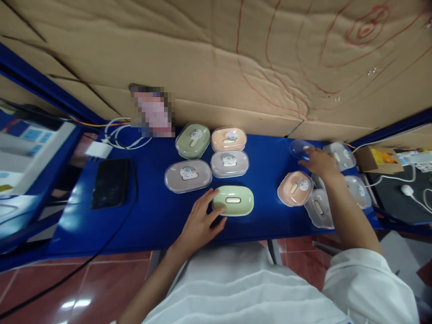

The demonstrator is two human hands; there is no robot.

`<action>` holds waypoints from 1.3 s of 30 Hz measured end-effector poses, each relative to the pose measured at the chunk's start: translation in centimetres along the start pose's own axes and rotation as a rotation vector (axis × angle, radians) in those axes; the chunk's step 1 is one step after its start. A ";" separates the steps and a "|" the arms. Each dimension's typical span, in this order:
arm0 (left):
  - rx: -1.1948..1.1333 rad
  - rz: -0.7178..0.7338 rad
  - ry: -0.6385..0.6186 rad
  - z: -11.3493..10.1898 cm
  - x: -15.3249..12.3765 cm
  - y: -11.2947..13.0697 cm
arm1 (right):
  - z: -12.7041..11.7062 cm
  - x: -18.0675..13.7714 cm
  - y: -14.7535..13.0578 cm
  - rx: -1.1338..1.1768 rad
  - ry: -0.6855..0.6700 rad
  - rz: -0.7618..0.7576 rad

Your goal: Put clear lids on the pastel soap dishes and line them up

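Note:
A light-green oval dish (pixel 238 210), like a soap dish with a pale oblong inset, lies on the blue table in front of me. My left hand (pixel 199 218) rests at its left end, fingers apart, with fingertips on or beside the rim. Over at the right, my right hand (pixel 320 161) has its fingers closed on the edge of a clear oval lid (pixel 297 147). Below that hand lie a peach lidded dish (pixel 290 191) and a greyish one (pixel 319 211), partly behind my forearm. More clear-lidded pieces (pixel 347 157) surround it.
Behind the green dish stand labelled lidded dishes: green (pixel 189 146), peach (pixel 224 143) and two greyish ones (pixel 187 184). A black phone-like device (pixel 110 184), a white charger (pixel 98 150) and cables lie left. Cardboard (pixel 202 58) walls the back; a small box (pixel 378 162) stands right.

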State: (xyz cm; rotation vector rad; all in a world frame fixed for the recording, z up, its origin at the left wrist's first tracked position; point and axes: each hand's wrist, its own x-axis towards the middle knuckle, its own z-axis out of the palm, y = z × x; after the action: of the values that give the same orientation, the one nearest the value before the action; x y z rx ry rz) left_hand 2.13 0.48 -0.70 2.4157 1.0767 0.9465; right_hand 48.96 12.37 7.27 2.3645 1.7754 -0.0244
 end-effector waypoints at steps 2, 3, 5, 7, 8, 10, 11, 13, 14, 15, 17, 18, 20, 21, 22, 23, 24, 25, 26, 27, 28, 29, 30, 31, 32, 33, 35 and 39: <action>-0.034 -0.011 0.014 0.1 0.1 -0.2 | 0.7 -0.3 -0.5 0.038 0.062 -0.109; -0.055 -0.017 0.012 0.2 0.1 -0.3 | 1.1 -0.3 -0.6 0.079 0.075 -0.178; -0.092 -0.027 -0.001 0.3 0.1 -0.4 | 1.8 0.1 -0.6 0.193 0.041 -0.321; -0.110 -0.035 -0.016 0.3 0.1 -0.5 | 2.6 0.8 -0.6 0.293 -0.027 -0.422; -0.110 -0.033 -0.024 0.3 0.2 -0.5 | 2.9 1.1 -0.7 0.322 -0.042 -0.447; -0.102 -0.018 -0.051 0.2 0.5 -0.6 | 3.2 1.2 -1.1 0.331 -0.038 -0.459; -0.095 -0.010 -0.074 0.1 0.8 -0.7 | 3.1 1.1 -1.5 0.325 -0.031 -0.461; -0.074 0.005 -0.136 -0.2 1.5 -0.8 | 2.3 0.2 -2.4 0.321 0.001 -0.472; -0.065 0.007 -0.172 -0.4 2.1 -0.8 | 1.7 -0.6 -3.0 0.334 0.030 -0.488; -0.061 0.005 -0.208 -0.6 2.6 -0.9 | 0.9 -1.6 -3.6 0.358 0.057 -0.517; -0.085 -0.021 -0.279 -1.0 3.8 -1.2 | -0.5 -4.2 -4.9 0.442 0.076 -0.621; -0.109 -0.043 -0.310 -1.1 4.3 -1.4 | -1.1 -5.7 -5.7 0.496 0.045 -0.692; -0.169 -0.089 -0.363 -1.3 5.2 -1.7 | -1.4 -8.8 -7.5 0.606 -0.092 -0.829; -0.199 -0.107 -0.382 -1.3 5.6 -1.9 | -1.2 -10.2 -8.6 0.652 -0.165 -0.885; -0.230 -0.116 -0.395 -1.3 5.8 -2.0 | -0.7 -11.4 -9.6 0.689 -0.218 -0.929; -0.262 -0.116 -0.407 -1.1 6.0 -2.2 | -0.2 -12.4 -10.7 0.708 -0.248 -0.969; -0.293 -0.111 -0.415 -1.0 6.1 -2.3 | 0.4 -13.2 -11.6 0.708 -0.247 -1.003; -0.319 -0.103 -0.418 -0.7 6.1 -2.4 | 1.0 -13.8 -12.5 0.687 -0.221 -1.030; -0.340 -0.097 -0.418 -0.5 6.0 -2.6 | 1.7 -14.3 -13.2 0.646 -0.183 -1.051; -0.353 -0.092 -0.414 -0.3 5.8 -2.7 | 2.3 -14.7 -13.8 0.591 -0.136 -1.063; -0.358 -0.091 -0.409 -0.1 5.7 -2.8 | 2.8 -15.0 -14.3 0.530 -0.083 -1.070; -0.357 -0.088 -0.401 0.0 5.5 -2.9 | 3.4 -15.2 -14.6 0.470 -0.024 -1.071; -0.350 -0.084 -0.394 0.2 5.3 -3.1 | 3.9 -15.4 -14.9 0.415 0.037 -1.068; -0.339 -0.076 -0.390 0.2 5.1 -3.2 | 4.4 -15.5 -15.1 0.368 0.097 -1.065; -0.329 -0.064 -0.390 0.3 5.0 -3.3 | 4.8 -15.7 -15.2 0.328 0.151 -1.063; -0.318 -0.052 -0.390 0.3 4.9 -3.5 | 5.1 -15.8 -15.3 0.295 0.194 -1.061; -0.306 -0.029 -0.387 0.3 4.8 -3.7 | 5.3 -16.1 -15.4 0.253 0.237 -1.055; -0.301 -0.021 -0.357 0.3 4.8 -3.9 | 4.4 -16.2 -15.5 0.250 0.213 -1.074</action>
State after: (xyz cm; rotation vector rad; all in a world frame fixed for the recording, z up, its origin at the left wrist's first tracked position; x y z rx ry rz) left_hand 2.67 6.63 -0.86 2.2069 0.7684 0.5879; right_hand 30.00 0.48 2.77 1.2632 3.0495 -0.1468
